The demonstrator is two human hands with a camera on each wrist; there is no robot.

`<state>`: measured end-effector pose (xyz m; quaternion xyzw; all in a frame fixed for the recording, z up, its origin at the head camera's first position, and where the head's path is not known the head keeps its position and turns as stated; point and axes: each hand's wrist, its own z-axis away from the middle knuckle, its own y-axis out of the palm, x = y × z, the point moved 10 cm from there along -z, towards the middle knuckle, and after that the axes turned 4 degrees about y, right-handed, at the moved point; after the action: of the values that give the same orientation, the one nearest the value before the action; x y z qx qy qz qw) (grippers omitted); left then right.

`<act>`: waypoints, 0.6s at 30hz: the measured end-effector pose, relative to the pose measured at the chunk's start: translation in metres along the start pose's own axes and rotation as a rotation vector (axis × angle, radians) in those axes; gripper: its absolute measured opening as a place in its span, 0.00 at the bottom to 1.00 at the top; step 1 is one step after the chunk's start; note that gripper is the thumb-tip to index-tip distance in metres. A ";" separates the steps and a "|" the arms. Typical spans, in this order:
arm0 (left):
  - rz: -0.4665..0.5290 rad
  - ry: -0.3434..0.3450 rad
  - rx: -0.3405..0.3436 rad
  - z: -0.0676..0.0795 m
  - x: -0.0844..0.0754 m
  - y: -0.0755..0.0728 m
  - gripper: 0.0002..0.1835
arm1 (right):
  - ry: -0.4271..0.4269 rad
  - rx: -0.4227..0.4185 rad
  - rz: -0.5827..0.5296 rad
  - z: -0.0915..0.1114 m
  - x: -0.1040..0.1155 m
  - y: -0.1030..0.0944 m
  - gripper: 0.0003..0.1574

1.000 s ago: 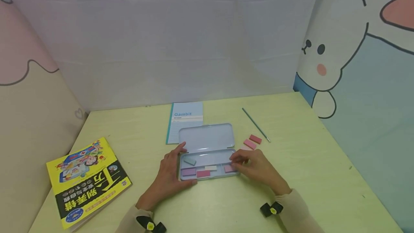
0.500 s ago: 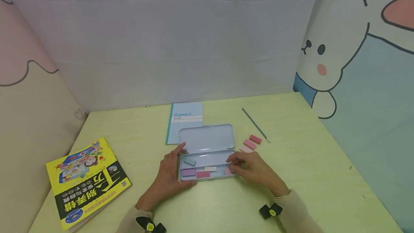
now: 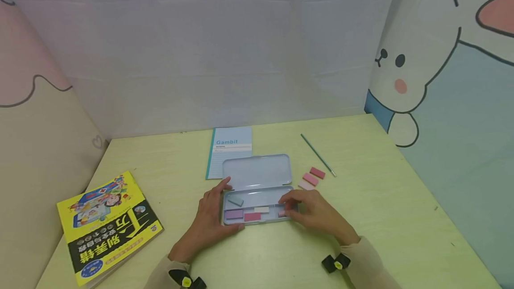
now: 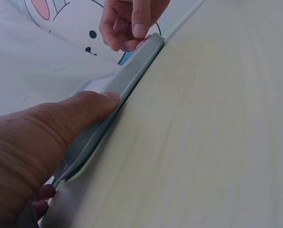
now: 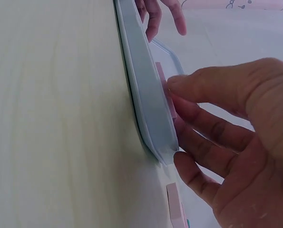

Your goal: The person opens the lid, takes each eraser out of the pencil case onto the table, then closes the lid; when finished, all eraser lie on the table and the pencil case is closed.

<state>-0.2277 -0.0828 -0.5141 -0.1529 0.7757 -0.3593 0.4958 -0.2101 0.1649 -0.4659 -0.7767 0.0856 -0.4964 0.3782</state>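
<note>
An open pale-blue pencil case [image 3: 257, 197] lies in the middle of the table, its lid leaning back. My left hand [image 3: 211, 215] grips its left end, thumb along the front wall and fingers round the side. At the right end, my right hand [image 3: 315, 213] pinches a pink eraser [image 5: 161, 76] in the small right compartment, and its fingers hide part of it. Inside the case also lie a purple eraser [image 3: 234, 214], a deeper pink eraser [image 3: 252, 216], a white eraser [image 3: 261, 209] and a grey-green eraser [image 3: 235, 200].
Several steps of pink show in three erasers [image 3: 310, 179] behind the right hand. Beyond them lies a green pencil [image 3: 318, 155]. A Gambit notebook [image 3: 230, 146] sits partly behind the lid. On the left is a thick yellow-and-black book [image 3: 110, 226].
My right hand has shifted slightly left over the small compartment, covering more of the pink eraser there. My left hand and the case have stayed in place.
</note>
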 end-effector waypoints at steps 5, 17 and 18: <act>-0.001 -0.004 0.006 0.000 0.000 0.000 0.71 | -0.001 0.019 0.031 -0.001 0.000 0.002 0.14; -0.006 -0.024 0.018 0.000 0.001 0.001 0.71 | 0.116 -0.109 -0.034 0.004 -0.014 -0.014 0.13; -0.005 -0.024 0.018 0.000 0.000 0.001 0.71 | 0.122 -0.130 -0.061 0.005 -0.016 -0.017 0.14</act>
<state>-0.2272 -0.0823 -0.5151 -0.1549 0.7661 -0.3656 0.5054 -0.2176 0.1876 -0.4664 -0.7703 0.1169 -0.5473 0.3057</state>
